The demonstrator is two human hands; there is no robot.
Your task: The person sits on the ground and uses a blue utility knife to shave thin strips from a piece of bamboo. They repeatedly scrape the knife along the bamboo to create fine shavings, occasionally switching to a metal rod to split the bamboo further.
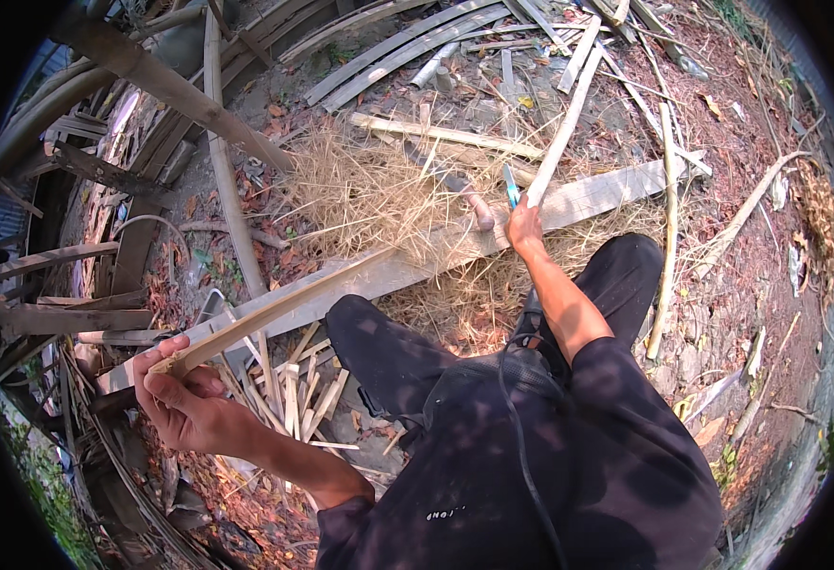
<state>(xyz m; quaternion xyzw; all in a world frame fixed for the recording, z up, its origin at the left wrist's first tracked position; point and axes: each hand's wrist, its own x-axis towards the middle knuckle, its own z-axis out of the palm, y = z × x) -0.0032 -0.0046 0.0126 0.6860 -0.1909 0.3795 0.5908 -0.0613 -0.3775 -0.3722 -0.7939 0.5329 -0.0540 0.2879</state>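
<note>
My left hand (189, 404) is at the lower left, its thumb and fingers closed round the end of a long split strip, wood or bamboo (288, 299). The strip slants up to the right, over a long grey plank (426, 258) that runs in front of my knees. At the plank's far edge my right hand (525, 228) is closed round a slim blue tool (511, 190) with a greyish tip; its exact kind is too small to tell. Just left of that hand, a blade with a wooden handle (479, 207) rests across the plank, its blade partly among shavings.
Pale shavings (360, 195) are heaped beyond the plank. Short split sticks (307, 385) lie beside my left knee. Poles (669, 228) stand out on the right, and a leaning post (222, 161) and stacked timber (132, 247) crowd the left. A dark cord (521, 427) hangs over my clothes.
</note>
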